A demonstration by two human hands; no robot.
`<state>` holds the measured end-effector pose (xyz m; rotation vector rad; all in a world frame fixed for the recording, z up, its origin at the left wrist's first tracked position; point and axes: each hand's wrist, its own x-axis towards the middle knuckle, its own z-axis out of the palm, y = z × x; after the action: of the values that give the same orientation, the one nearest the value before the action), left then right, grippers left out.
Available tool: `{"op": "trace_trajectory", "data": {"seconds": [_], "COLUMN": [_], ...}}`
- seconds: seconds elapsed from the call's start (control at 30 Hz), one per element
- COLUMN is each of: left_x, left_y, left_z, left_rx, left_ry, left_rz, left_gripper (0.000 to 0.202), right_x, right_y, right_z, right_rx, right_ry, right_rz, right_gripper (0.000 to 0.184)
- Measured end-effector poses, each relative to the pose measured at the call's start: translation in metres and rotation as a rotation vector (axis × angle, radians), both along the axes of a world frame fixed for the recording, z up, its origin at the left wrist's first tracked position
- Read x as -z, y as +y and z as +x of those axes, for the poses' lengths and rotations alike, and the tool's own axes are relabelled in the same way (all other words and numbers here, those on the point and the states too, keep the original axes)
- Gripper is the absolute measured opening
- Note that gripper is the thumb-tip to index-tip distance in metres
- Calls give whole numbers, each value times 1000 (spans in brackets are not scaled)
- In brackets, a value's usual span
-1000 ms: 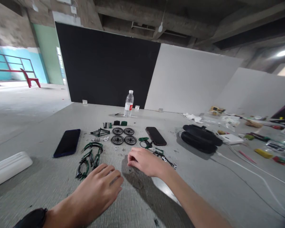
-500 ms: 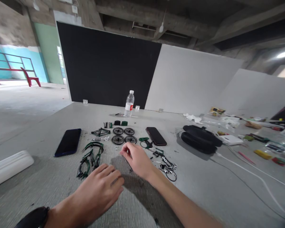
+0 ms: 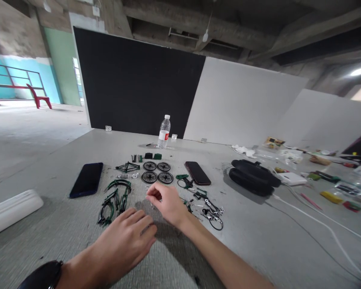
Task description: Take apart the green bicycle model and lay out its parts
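Note:
My right hand (image 3: 165, 202) hovers low over the grey table in a pinch, thumb against forefinger. Something tiny may be at its fingertips, but I cannot make it out. To its lower left my left hand (image 3: 128, 235) rests palm down, fingers loosely stretched, holding nothing that shows. Beyond the right hand lie several small black spoked wheels (image 3: 149, 177). Dark green curved mudguard-like parts (image 3: 118, 184) and a ring-shaped green part (image 3: 106, 214) are just past the left hand. A miniature bicycle frame (image 3: 128, 167) lies farther back. Chrome and black small parts (image 3: 210, 208) spread right of the right hand.
A dark phone (image 3: 86, 180) lies left and another phone (image 3: 197, 173) right of the parts. A water bottle (image 3: 164, 132) stands near the black panel (image 3: 138, 80). A black case (image 3: 254, 176), white cables (image 3: 319, 220) and plastic bags are at right; a white object (image 3: 15, 210) is at left.
My right hand has moved a little to the left, still pinched, uncovering more of the small parts on its right. My left hand has stayed in place.

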<state>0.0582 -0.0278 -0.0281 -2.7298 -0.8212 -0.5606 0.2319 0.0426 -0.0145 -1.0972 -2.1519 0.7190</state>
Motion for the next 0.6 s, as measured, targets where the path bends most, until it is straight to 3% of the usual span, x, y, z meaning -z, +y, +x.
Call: {"op": "trace_trajectory", "data": {"seconds": [0.13, 0.27, 0.4, 0.6], "left_x": [-2, -2, -3, -4], "left_y": [-1, -2, -1, -1], "left_z": [-1, -2, -2, 0], "left_rx": [22, 43, 46, 36], "left_ry": [-12, -30, -32, -17], "left_rz": [0, 2, -2, -5], "left_gripper": [13, 15, 13, 16], "right_x": [-10, -18, -14, -4], "right_y": [0, -3, -3, -3], "right_z": [7, 24, 30, 15], "right_rx": [35, -113, -203, -178], "right_ry": [-131, -312, -448, -499], "right_rz": [103, 247, 281, 296], "right_gripper": [16, 24, 32, 36]}}
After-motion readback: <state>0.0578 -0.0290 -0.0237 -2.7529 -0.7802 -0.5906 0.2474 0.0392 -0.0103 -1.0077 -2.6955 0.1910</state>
